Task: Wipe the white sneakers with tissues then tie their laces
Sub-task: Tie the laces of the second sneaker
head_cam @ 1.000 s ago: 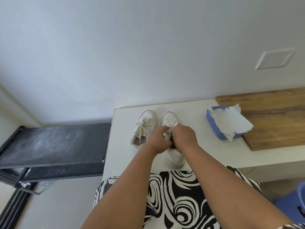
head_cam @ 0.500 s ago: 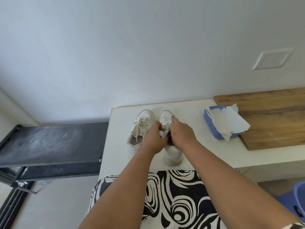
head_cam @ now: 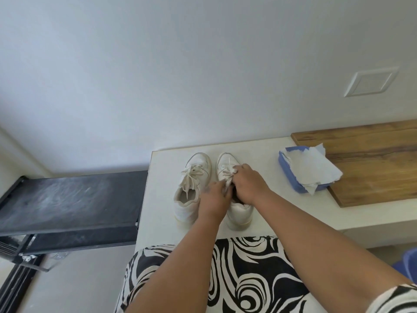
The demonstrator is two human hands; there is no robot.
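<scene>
Two white sneakers stand side by side on a white counter (head_cam: 266, 199), toes toward the wall. The left sneaker (head_cam: 191, 184) has a tied bow on top. Over the tongue of the right sneaker (head_cam: 237, 213) both hands meet. My left hand (head_cam: 215, 197) and my right hand (head_cam: 249, 184) each pinch part of that shoe's white laces (head_cam: 226, 177). The hands hide most of the lacing.
A blue tissue pack (head_cam: 300, 186) with white tissues (head_cam: 313, 170) pulled out lies right of the shoes, against a wooden board (head_cam: 372, 168). A black rack (head_cam: 67, 199) stands left of the counter. A black-and-white patterned garment (head_cam: 237, 279) covers my lap below.
My right hand has moved a little toward the toe of the right sneaker while my left hand drew back, pulling the laces between them. The sneakers stayed in place.
</scene>
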